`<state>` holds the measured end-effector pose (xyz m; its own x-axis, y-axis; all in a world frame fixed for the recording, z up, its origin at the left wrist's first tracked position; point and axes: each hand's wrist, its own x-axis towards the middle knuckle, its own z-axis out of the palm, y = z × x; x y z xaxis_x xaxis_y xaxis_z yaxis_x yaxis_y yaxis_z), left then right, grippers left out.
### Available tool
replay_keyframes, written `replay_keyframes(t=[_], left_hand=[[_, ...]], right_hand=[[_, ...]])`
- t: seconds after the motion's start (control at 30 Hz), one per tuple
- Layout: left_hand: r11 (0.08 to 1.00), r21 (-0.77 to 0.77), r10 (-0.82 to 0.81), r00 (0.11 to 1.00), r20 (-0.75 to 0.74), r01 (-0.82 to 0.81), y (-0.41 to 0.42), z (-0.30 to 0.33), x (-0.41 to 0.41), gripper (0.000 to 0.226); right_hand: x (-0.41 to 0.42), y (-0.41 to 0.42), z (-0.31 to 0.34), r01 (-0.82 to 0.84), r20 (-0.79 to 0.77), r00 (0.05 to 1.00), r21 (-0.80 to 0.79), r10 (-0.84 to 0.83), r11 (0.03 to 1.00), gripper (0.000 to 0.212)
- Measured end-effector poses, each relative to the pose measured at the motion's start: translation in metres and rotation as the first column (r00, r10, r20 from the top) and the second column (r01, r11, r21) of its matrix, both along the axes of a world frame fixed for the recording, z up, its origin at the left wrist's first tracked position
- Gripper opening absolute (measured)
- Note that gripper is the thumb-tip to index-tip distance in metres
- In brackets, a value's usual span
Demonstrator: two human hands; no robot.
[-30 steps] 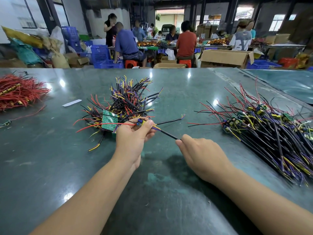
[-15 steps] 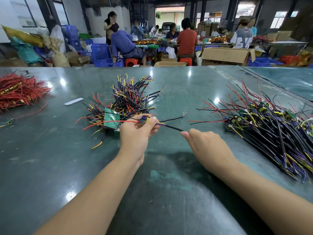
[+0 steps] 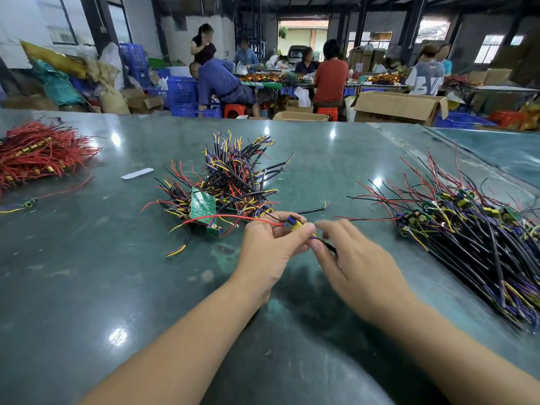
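Note:
My left hand (image 3: 270,247) pinches a small circuit board (image 3: 294,224) with a blue and a yellow part, low over the green table (image 3: 87,287). Red leads (image 3: 233,217) trail from the board to the left. My right hand (image 3: 353,258) is right beside it, its thumb and fingers pinching the board's black cable (image 3: 328,246), most of which is hidden behind the hand. Just beyond the hands lies a tangled pile of wired boards (image 3: 230,176) with a bare green board (image 3: 202,203) on its near side.
A long heap of wired boards (image 3: 473,238) lies at the right. A bundle of red wires (image 3: 38,153) sits at the far left, a white paper strip (image 3: 137,173) near it. Several people work at tables beyond, among cardboard boxes (image 3: 397,108) and blue crates (image 3: 181,95).
My right hand has slid left along the black cable until it meets my left hand. The board in my left hand has stayed over the same spot near the pile.

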<state>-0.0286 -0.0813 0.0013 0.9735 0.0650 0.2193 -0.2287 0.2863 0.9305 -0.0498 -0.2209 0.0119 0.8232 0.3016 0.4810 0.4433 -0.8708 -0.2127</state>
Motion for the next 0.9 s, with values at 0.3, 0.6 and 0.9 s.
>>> replay_keyframes(t=[0.3, 0.6, 0.9], left_hand=[[0.961, 0.269, 0.080, 0.996, -0.038, -0.067, 0.014, 0.014, 0.002, 0.057], [0.890, 0.272, 0.352, 0.930, 0.104, -0.367, 0.046, 0.009, 0.022, 0.065], [0.908, 0.198, 0.360, 0.929, 0.083, -0.370, 0.050, 0.002, 0.025, 0.060]], right_hand=[[0.009, -0.028, -0.001, -0.145, -0.235, 0.960, 0.041, 0.150, 0.989, 0.046], [0.011, -0.045, 0.007, -0.251, -0.361, 0.898, 0.044, 0.250, 0.967, 0.063], [0.002, -0.041, 0.000, -0.227, -0.279, 0.935, 0.006, 0.219, 0.974, 0.042]])
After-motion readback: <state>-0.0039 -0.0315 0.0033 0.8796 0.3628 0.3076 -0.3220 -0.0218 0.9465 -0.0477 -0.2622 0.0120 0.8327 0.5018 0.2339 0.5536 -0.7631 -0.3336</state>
